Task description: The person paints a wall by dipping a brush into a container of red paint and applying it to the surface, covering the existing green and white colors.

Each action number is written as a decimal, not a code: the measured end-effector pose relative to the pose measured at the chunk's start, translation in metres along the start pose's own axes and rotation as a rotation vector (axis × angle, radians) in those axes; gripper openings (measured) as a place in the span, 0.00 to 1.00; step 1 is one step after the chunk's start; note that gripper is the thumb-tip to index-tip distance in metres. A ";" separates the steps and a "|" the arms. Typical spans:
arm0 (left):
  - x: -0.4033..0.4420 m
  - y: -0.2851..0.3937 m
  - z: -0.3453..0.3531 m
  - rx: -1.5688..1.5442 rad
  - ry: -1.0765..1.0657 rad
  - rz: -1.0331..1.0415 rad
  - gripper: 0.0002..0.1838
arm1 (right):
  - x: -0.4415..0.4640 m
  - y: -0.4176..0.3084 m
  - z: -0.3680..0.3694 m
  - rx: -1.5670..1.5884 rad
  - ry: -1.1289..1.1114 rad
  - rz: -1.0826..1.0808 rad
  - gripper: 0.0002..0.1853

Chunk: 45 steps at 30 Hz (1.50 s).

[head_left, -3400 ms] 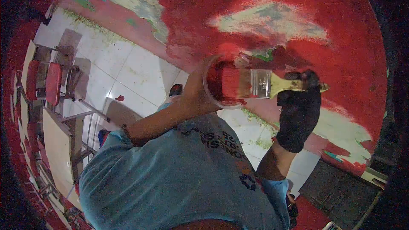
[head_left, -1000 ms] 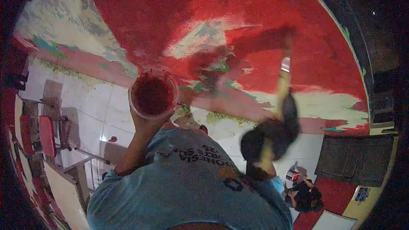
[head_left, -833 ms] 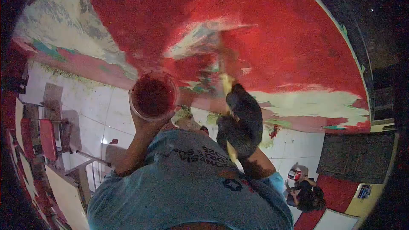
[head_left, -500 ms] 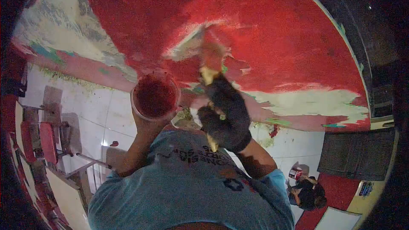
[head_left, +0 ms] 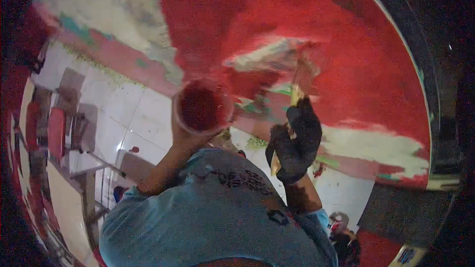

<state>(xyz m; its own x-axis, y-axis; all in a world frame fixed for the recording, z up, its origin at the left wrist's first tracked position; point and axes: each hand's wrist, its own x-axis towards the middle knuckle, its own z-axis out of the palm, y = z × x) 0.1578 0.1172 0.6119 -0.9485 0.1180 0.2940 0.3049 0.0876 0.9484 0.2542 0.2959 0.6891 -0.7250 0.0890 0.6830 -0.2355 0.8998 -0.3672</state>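
Note:
My bare left hand (head_left: 187, 138) is wrapped round a round tub (head_left: 229, 111) with dark red paint inside, its open top facing up. A dark glove covers my right hand (head_left: 300, 141), which is closed round the wooden handle of a paintbrush (head_left: 296, 93). The brush points up at the wall (head_left: 376, 69), its blurred bristles at the right end of a pale unpainted patch (head_left: 267, 55). Red paint covers much of the wall, with cream and green areas left showing. Whether the bristles touch the wall is hard to tell.
Red-seated chairs (head_left: 57, 131) and a pale tabletop (head_left: 71, 207) stand at the left on the tiled floor (head_left: 116, 99). Another person (head_left: 344, 242) is low down at the lower right, near a dark grey panel (head_left: 403, 212).
The view has turned, so wall, tub and hands appear farther right and lower. The brush has gone from the patch's upper middle to its right end. Both hands keep their hold.

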 end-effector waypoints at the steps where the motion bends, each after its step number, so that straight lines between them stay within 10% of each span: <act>1: 0.001 0.000 0.001 -0.048 -0.019 0.033 0.51 | 0.000 -0.003 0.003 0.078 -0.033 0.018 0.21; 4: -0.003 -0.003 0.000 -0.039 -0.018 0.059 0.50 | -0.004 -0.018 -0.005 0.268 0.031 0.147 0.07; 32: -0.022 0.003 -0.023 -0.116 -0.081 -0.062 0.49 | 0.020 -0.026 0.018 0.305 0.019 0.262 0.20; 45: -0.005 -0.016 -0.012 -0.144 -0.082 0.059 0.50 | 0.036 -0.035 0.010 0.795 0.100 0.353 0.19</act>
<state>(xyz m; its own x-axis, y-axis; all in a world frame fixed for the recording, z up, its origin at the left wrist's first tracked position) 0.1569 0.1031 0.5962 -0.9175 0.1996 0.3441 0.3383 -0.0637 0.9389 0.2298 0.2629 0.7199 -0.7895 0.3766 0.4846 -0.4162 0.2517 -0.8737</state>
